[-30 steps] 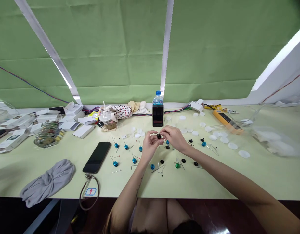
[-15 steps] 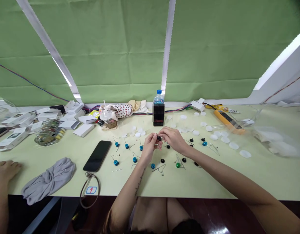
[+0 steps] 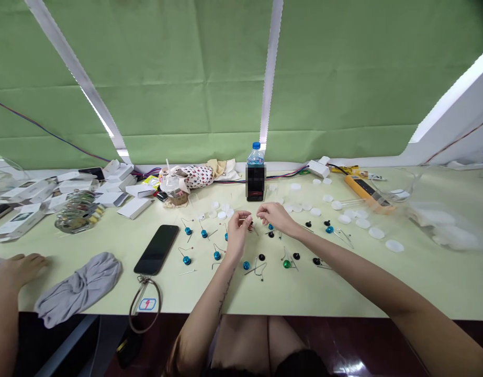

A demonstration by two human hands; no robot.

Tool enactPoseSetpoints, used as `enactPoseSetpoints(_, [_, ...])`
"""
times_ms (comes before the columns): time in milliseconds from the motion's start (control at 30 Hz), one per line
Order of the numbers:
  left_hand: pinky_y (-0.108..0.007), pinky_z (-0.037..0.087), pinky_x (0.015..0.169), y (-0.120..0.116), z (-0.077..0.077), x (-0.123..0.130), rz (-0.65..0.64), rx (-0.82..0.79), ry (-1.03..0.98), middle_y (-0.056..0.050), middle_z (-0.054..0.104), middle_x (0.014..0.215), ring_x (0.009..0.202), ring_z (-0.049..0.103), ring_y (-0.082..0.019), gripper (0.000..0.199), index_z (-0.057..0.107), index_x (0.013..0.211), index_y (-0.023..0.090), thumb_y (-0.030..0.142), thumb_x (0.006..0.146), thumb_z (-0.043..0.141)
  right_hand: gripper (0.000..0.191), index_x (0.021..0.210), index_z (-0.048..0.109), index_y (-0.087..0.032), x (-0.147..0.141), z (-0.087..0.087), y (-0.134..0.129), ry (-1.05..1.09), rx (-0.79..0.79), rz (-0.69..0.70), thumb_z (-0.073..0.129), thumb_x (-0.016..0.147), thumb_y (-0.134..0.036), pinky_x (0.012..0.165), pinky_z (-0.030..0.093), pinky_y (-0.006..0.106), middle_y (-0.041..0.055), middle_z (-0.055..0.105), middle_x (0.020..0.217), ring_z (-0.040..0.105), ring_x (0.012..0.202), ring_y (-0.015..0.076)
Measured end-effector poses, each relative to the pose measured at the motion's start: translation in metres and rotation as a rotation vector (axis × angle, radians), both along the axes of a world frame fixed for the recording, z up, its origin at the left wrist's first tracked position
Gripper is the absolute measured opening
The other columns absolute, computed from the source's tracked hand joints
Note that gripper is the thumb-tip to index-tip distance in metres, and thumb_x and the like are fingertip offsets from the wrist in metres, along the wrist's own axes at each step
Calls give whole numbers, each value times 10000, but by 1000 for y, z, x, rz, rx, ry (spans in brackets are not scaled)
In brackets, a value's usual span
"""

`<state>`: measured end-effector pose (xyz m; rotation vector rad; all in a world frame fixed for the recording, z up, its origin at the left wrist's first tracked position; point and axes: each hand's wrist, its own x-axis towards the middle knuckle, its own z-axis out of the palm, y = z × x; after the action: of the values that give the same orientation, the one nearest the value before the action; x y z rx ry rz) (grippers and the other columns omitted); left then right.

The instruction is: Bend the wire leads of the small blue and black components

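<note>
My left hand (image 3: 239, 228) is closed in a pinch near the table's middle, with a small black round piece (image 3: 251, 225) at its fingertips, mostly hidden. Just right of it, my right hand (image 3: 276, 215) has its thumb and fingers drawn together; what they hold, if anything, is too small to make out. A gap separates the two hands. Below the right hand lie a blue bell-like ball (image 3: 270, 226) and a black piece (image 3: 271, 234). Several blue balls with bent wires, such as this one (image 3: 204, 234), lie to the left. Nearer the front sits a green ball (image 3: 287, 264) beside thin metal rods.
White round discs (image 3: 377, 233) are scattered behind and to the right. A phone (image 3: 157, 250) with a ring strap and a grey cloth (image 3: 82, 288) lie left. A bottle (image 3: 256, 153) stands behind an upright dark device (image 3: 256, 183). Another person's hand (image 3: 23, 269) rests far left.
My hands were together around the black piece and have drawn apart. The left moved slightly left with the piece, the right slightly right. The other person's hand shifted a little right.
</note>
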<state>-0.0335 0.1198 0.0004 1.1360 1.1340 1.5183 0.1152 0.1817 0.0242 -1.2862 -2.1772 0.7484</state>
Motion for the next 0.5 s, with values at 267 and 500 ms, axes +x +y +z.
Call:
enactPoseSetpoints(267, [-322, 374, 705, 2, -18, -3, 119, 61, 607, -37, 611, 710, 692, 556, -207, 165, 575, 684, 208, 52, 735, 563, 178, 657, 646, -164, -24, -25, 4, -293, 100, 83, 536, 767, -77, 644, 373, 251, 60, 656, 635, 606, 705, 193])
enactPoseSetpoints(500, [-328, 361, 696, 4, -30, -1, 70, 35, 658, -13, 546, 593, 601, 521, -201, 237, 506, 574, 207, 17, 695, 579, 190, 833, 630, -141, -7, -15, -8, -357, 208, 84, 468, 819, -42, 655, 333, 268, 117, 663, 882, 571, 794, 203])
